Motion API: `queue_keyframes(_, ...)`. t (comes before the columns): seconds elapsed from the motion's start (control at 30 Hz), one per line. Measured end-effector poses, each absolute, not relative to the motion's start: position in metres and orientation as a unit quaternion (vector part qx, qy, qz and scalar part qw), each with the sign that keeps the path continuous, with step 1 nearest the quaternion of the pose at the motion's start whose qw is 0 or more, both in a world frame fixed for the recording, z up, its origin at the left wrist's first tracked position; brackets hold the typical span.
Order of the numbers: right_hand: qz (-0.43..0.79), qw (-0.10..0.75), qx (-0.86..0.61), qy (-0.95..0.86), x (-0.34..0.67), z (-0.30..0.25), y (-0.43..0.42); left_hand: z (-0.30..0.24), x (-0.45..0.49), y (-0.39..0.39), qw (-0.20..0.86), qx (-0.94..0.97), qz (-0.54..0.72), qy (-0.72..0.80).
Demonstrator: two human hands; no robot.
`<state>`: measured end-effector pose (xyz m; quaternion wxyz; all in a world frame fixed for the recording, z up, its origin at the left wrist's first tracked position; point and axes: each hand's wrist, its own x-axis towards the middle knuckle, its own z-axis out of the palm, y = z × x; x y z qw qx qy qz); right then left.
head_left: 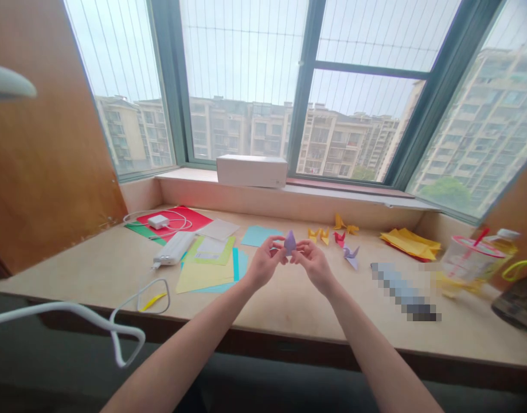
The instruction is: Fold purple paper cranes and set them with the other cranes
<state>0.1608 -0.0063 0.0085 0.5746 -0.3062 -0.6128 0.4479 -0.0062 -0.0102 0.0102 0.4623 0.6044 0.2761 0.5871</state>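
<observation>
Both my hands are raised above the wooden desk (pixel 289 310) and meet on a small folded piece of purple paper (pixel 289 242). My left hand (pixel 263 265) pinches its left side with fingers closed. My right hand (pixel 315 264) pinches the right side the same way. Behind the hands, several finished paper cranes stand on the desk: yellow ones (pixel 318 234), a red one (pixel 339 237) and a pale purple one (pixel 350 253).
Coloured paper sheets (pixel 207 269) lie at the left with a white charger (pixel 159 221), a power bank (pixel 172 248) and white cables (pixel 117 321). Yellow sheets (pixel 412 243), a lidded plastic cup (pixel 465 265) and a bottle (pixel 506 241) stand at the right. A white box (pixel 252 170) rests on the window sill.
</observation>
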Motion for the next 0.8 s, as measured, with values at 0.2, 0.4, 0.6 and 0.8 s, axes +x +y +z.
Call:
queue_keyframes(0.2,0.492,0.523,-0.288,-0.634,0.172,0.016,0.033,0.017,-0.005,0.031,0.466,0.636,0.558,0.259)
queue_keyframes(0.4,0.515,0.508,-0.297,-0.623,0.180,-0.002,0.048,0.003,0.000,0.045,0.488,0.636,0.534,0.267)
queue_keyframes(0.6,0.543,0.518,-0.283,-0.597,0.179,-0.012,0.040,-0.007,0.001,0.037,0.536,0.617,0.512,0.264)
queue_keyframes(0.8,0.570,0.508,-0.251,-0.596,0.185,-0.018,0.037,-0.009,0.002,0.028,0.585,0.594,0.494,0.248)
